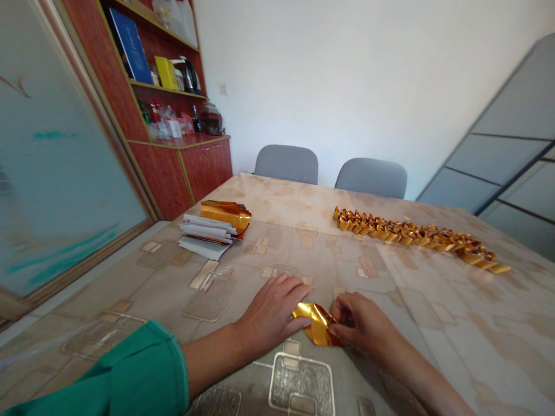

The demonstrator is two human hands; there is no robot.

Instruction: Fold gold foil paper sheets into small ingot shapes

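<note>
Here, left hand (280,306) and right hand (366,323) hold gold foil (319,327); patterned tablecloth (312,260) beneath, chairs (286,163) beyond.

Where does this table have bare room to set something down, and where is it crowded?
One patch of tabletop lies between the paper stack and the row of folded gold pieces. Another lies right of the right hand, in front of that row. It is crowded where the left hand and right hand meet at the gold strip.
</note>
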